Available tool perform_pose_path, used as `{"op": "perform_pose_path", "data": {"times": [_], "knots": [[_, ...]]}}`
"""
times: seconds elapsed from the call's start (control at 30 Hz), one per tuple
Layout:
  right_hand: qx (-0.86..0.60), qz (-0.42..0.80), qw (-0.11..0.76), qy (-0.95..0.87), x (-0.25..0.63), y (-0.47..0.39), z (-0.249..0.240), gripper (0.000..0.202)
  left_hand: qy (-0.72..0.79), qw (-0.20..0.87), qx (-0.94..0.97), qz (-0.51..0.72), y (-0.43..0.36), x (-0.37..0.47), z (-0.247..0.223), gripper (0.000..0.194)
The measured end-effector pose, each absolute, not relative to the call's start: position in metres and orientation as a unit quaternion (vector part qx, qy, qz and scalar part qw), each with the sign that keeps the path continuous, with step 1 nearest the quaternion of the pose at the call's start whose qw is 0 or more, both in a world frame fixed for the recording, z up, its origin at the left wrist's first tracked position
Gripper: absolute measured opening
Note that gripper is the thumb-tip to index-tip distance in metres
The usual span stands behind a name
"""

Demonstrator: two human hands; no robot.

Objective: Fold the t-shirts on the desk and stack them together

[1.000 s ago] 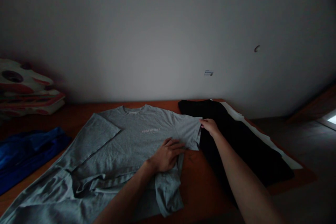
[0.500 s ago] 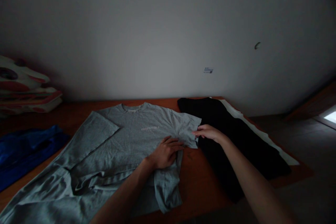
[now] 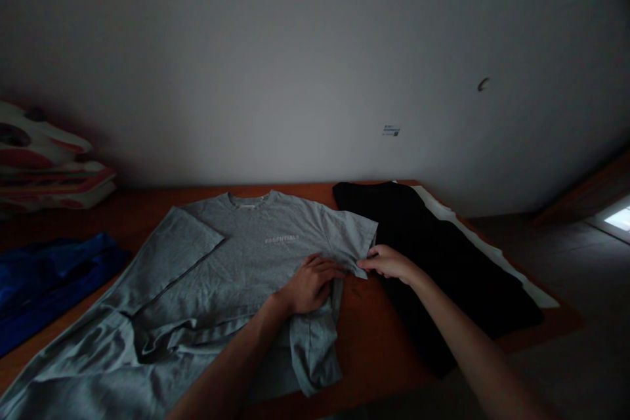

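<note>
The left hand (image 3: 312, 285) lies open, palm down, on the grey T-shirt (image 3: 251, 259) spread beneath it; just beside, the right hand (image 3: 391, 264) seems, in this gloom, to pinch the sleeve (image 3: 348, 231), black cloth (image 3: 457, 269) to its right.

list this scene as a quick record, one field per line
left hand: resting on the gray t-shirt
right hand: pinching the sleeve near its lower hem
print: ESSENTIALS
left side: blue cloth, red-and-white object
right side: black cloth, white material along its edge
surface: orange-brown
wall: small label
</note>
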State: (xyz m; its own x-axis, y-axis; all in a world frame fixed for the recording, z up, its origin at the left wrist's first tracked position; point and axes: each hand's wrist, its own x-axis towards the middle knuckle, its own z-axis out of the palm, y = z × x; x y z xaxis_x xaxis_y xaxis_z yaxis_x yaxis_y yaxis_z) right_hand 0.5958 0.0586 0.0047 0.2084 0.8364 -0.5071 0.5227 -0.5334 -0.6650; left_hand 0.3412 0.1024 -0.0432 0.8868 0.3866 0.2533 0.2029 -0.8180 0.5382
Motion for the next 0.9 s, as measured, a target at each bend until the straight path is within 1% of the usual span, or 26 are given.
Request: {"op": "perform_pose_path", "data": {"times": [0.1, 0.17, 0.23, 0.3, 0.4, 0.5, 0.57, 0.63, 0.77, 0.83, 0.87, 0.9], "knots": [[-0.740, 0.451, 0.163, -0.472, 0.593, 0.053, 0.002, 0.028, 0.157, 0.251, 0.937, 0.183, 0.102, 0.341, -0.043, 0.054], [-0.731, 0.460, 0.174, -0.473, 0.593, 0.050, -0.001, 0.028, 0.155, 0.243, 0.939, 0.187, 0.102, 0.341, -0.043, 0.054], [-0.727, 0.469, 0.215, -0.454, 0.594, 0.047, -0.005, 0.029, 0.151, 0.235, 0.941, 0.191, 0.103, 0.342, -0.045, 0.053], [-0.717, 0.467, 0.271, -0.441, 0.594, 0.044, -0.010, 0.035, 0.150, 0.223, 0.943, 0.197, 0.103, 0.341, -0.047, 0.052], [-0.689, 0.432, 0.354, -0.462, 0.594, 0.035, -0.021, 0.043, 0.149, 0.197, 0.950, 0.190, 0.104, 0.341, -0.049, 0.053], [-0.668, 0.374, 0.387, -0.514, 0.592, 0.022, -0.031, 0.048, 0.123, 0.184, 0.962, 0.162, 0.104, 0.341, -0.049, 0.059], [-0.668, 0.328, 0.372, -0.554, 0.592, 0.013, -0.035, 0.052, 0.107, 0.189, 0.964, 0.151, 0.104, 0.342, -0.047, 0.063], [-0.667, 0.275, 0.338, -0.605, 0.591, 0.007, -0.036, 0.050, 0.102, 0.200, 0.963, 0.151, 0.103, 0.342, -0.045, 0.064], [-0.648, 0.159, 0.250, -0.702, 0.589, 0.002, -0.034, 0.021, 0.111, 0.216, 0.957, 0.160, 0.102, 0.341, -0.042, 0.063], [-0.643, 0.113, 0.221, -0.724, 0.590, 0.003, -0.031, 0.013, 0.114, 0.218, 0.955, 0.163, 0.102, 0.340, -0.042, 0.065], [-0.646, 0.097, 0.211, -0.727, 0.590, 0.005, -0.030, 0.016, 0.114, 0.217, 0.956, 0.164, 0.102, 0.339, -0.042, 0.065], [-0.655, 0.085, 0.205, -0.723, 0.592, 0.008, -0.028, 0.024, 0.114, 0.214, 0.956, 0.162, 0.102, 0.340, -0.042, 0.065]]}}
